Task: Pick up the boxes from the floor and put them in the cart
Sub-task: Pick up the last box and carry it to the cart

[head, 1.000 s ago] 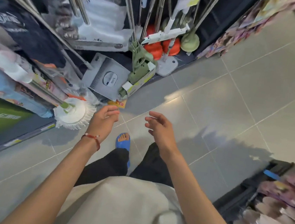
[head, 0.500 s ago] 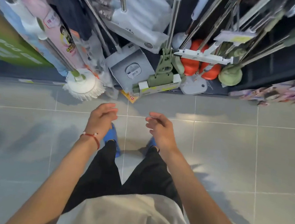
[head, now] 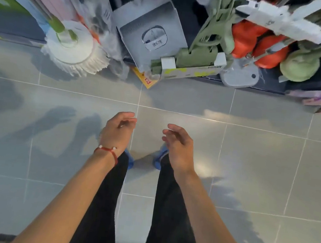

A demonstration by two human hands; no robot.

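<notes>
My left hand and my right hand hang side by side over the grey tiled floor, fingers loosely curled, holding nothing. Ahead of them, at the foot of a shop display, a long cardboard box with a green mop head lies on the floor. A small yellow packet lies partly under it, beside a grey dustpan. The cart is out of view.
A white round mop head rests on the floor at left. Orange plungers, a green round head and several metal poles crowd the display. My feet in blue sandals stand under my hands.
The view swung from the cart side toward the display and closer to it. The cart left the frame. Both hands stayed empty and kept their pose.
</notes>
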